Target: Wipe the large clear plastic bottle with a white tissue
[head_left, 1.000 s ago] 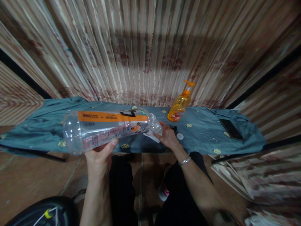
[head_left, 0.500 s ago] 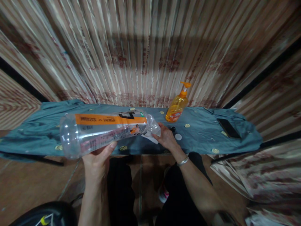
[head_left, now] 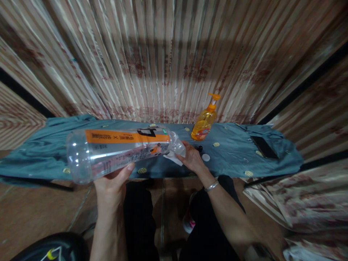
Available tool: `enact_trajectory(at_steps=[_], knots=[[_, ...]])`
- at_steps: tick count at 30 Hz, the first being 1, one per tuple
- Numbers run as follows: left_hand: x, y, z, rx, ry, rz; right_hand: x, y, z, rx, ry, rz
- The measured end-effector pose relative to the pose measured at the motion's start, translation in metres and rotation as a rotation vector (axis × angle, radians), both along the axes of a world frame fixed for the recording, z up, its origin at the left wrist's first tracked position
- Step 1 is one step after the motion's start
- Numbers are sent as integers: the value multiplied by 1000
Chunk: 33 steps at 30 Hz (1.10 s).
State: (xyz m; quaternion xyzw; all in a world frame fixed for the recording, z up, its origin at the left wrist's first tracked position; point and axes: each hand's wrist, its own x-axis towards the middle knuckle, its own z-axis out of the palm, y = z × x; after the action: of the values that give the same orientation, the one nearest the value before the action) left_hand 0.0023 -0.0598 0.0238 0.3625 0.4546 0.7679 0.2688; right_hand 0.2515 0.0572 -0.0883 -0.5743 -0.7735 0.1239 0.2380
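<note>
A large clear plastic bottle [head_left: 122,152] with an orange and silver label lies on its side in the air above the cloth, its neck pointing right. My left hand [head_left: 114,179] grips it from below, thumb along the near side. At the bottle's mouth my right hand [head_left: 191,157] is closed on a small clear plastic piece [head_left: 178,146], whose exact kind I cannot make out. Something white and thin, like tissue [head_left: 175,158], shows under that hand's fingertips. Just beyond the right hand lie a small black object [head_left: 199,148] and a round white cap [head_left: 206,157].
An orange pump bottle [head_left: 202,125] stands toward the back of the narrow table, which is covered by a teal cloth [head_left: 231,145]. A black phone [head_left: 263,147] lies at the right. Behind rises a striped curtain [head_left: 168,72]. A black round seat [head_left: 51,246] is at lower left.
The big bottle's base has shifted very slightly left. Both hands keep their holds, and the other things stay where they were.
</note>
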Motion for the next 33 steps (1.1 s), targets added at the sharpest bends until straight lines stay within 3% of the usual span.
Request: enact_trajectory(at_steps=[10, 22, 33], knots=[[-4, 0, -5, 11, 51, 18, 1, 3, -6, 57, 2, 17], [-1, 0, 3, -7, 30, 30, 2, 1, 0, 9, 25, 29], [-7, 4, -5, 73, 20, 2, 4, 3, -5, 17, 47, 32]])
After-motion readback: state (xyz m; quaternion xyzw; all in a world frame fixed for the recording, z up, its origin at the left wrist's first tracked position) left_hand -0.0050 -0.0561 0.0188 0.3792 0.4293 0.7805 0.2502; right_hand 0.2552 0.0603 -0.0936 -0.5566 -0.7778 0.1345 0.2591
